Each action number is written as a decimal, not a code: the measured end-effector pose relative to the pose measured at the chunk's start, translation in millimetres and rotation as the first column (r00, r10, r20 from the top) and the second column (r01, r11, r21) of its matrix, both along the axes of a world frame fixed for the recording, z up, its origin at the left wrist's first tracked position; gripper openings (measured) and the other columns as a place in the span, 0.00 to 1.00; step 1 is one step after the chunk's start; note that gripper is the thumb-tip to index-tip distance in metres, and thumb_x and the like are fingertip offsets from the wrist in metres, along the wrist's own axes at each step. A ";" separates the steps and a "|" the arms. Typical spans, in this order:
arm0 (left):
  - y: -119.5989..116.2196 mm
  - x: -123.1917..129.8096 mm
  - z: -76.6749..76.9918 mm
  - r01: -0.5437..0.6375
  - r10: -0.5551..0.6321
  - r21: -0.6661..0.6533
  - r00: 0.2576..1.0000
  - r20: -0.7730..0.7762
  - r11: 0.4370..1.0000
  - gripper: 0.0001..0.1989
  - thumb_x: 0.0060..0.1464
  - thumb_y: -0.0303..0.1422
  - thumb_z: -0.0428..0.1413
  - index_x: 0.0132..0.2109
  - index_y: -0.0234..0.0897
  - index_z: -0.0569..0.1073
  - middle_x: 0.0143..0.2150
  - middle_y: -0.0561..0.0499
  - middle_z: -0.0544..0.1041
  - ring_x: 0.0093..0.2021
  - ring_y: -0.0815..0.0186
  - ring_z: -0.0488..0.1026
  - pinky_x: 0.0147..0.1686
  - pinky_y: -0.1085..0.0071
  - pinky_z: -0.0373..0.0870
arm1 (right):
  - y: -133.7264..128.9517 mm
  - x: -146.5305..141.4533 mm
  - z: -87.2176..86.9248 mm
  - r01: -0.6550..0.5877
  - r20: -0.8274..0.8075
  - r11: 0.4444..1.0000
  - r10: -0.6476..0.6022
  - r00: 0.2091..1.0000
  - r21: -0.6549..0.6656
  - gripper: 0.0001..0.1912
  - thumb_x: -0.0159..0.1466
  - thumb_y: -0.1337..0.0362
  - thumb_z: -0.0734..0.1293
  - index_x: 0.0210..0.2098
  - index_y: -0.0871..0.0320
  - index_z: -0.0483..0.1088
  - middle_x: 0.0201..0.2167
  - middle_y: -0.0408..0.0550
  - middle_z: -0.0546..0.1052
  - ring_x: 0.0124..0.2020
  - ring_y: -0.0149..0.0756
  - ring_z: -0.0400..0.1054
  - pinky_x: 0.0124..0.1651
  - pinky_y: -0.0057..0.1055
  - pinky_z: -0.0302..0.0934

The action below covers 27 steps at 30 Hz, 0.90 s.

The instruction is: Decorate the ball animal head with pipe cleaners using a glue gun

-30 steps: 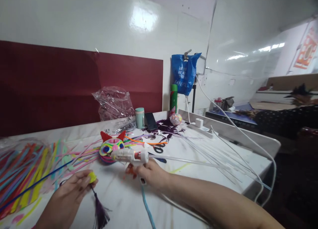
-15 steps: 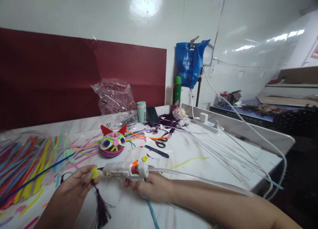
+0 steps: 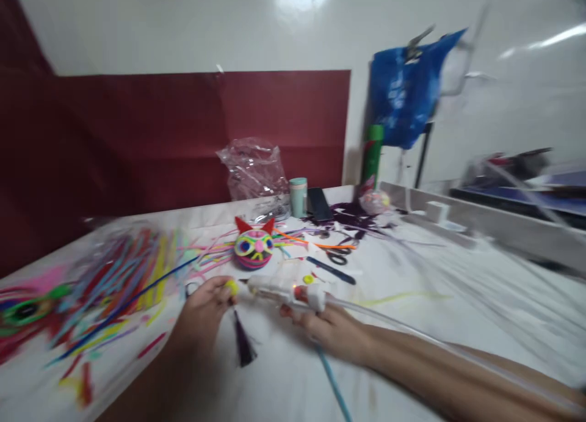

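My left hand (image 3: 208,303) pinches a small yellow piece (image 3: 232,286), with a dark purple tassel (image 3: 244,344) hanging below it. In my right hand (image 3: 327,330) is a white hot glue gun (image 3: 279,289), a small orange light glowing on its body. Its dark nozzle points left, close to the yellow piece; whether they touch I cannot tell. A long clear glue stick (image 3: 389,323) runs out of the gun's back over my right forearm. Just behind the gun sits a round, striped animal head (image 3: 254,248) with red ears and blue eyes.
Colourful pipe cleaners (image 3: 123,269) spread over the left side. Behind the gun lie a dark blue utility knife (image 3: 330,269), black-handled scissors (image 3: 339,255) and a yellow ring (image 3: 308,279). A mint cup (image 3: 298,197) and a phone (image 3: 319,204) stand farther back. More clear sticks (image 3: 462,281) lie right.
The view has swung left, so everything sits farther right in the picture and a green and red piece appears at the left edge. Both hands keep their holds, nozzle still near the yellow piece.
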<state>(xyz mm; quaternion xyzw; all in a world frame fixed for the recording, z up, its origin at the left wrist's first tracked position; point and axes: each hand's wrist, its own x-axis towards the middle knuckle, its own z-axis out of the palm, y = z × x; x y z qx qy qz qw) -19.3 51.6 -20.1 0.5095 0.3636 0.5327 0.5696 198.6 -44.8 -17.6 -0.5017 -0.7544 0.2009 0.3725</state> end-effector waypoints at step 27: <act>-8.5 0.0 0.7 0.103 -0.080 -0.088 0.970 0.231 0.991 0.19 0.33 0.33 0.67 0.33 0.32 0.69 0.25 0.55 0.71 0.24 0.72 0.67 0.30 0.73 0.62 | -5.3 -4.1 4.1 -0.060 0.043 0.998 0.061 0.997 -0.012 0.18 0.63 0.55 0.55 0.40 0.57 0.72 0.43 0.51 0.76 0.44 0.43 0.70 0.44 0.34 0.66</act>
